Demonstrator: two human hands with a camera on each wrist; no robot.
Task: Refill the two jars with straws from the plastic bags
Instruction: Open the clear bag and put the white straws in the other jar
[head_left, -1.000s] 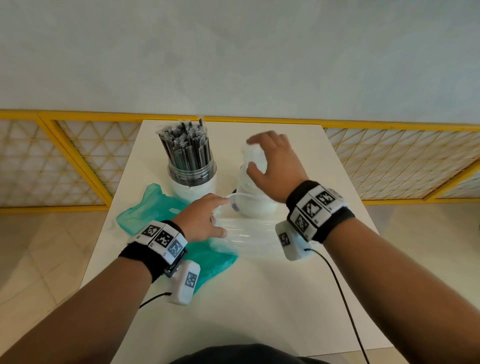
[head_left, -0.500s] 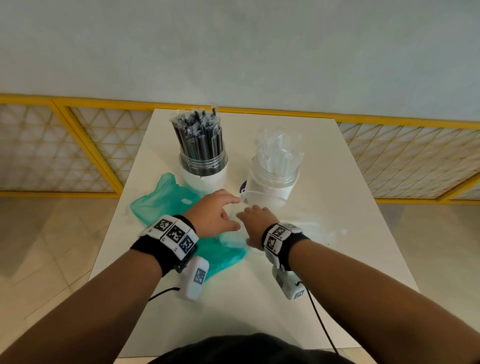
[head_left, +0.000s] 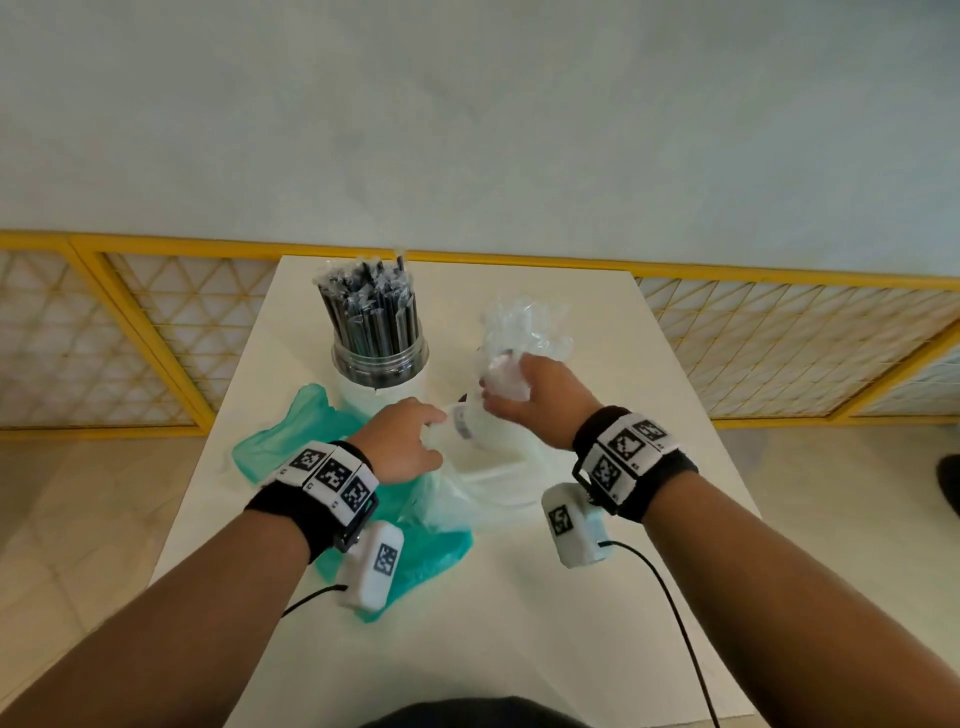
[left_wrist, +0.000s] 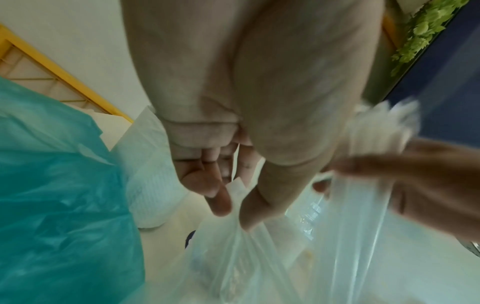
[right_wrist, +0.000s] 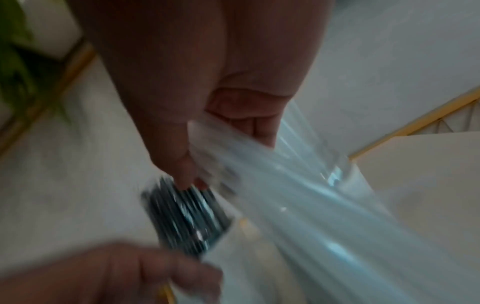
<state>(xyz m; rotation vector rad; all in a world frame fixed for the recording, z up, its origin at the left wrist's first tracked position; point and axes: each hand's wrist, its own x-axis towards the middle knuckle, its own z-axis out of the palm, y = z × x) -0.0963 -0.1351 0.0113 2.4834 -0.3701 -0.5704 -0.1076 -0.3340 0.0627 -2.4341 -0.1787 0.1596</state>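
Observation:
Two jars stand at the far end of the white table (head_left: 623, 597). The left jar (head_left: 379, 358) is packed with black straws (head_left: 371, 306). The right jar (head_left: 488, 431) holds clear wrapped straws (head_left: 524, 327). My right hand (head_left: 498, 389) grips a bundle of clear straws (right_wrist: 259, 164) just in front of that jar's top. My left hand (head_left: 436, 436) pinches the edge of the clear plastic bag (left_wrist: 233, 205) between thumb and forefinger. The clear plastic bag (head_left: 467, 499) lies slack below the right jar. A teal plastic bag (head_left: 291, 441) lies flat under my left wrist.
A yellow-framed lattice railing (head_left: 779, 353) runs behind and beside the table, with a pale wall above it. Cables trail from both wrist cameras across the near table. A dark shoe (head_left: 948, 483) shows at the far right on the floor.
My right hand went from the right jar down into the clear bag, and has now risen toward that jar with a bundle of clear straws. The left hand kept its hold on the bag.

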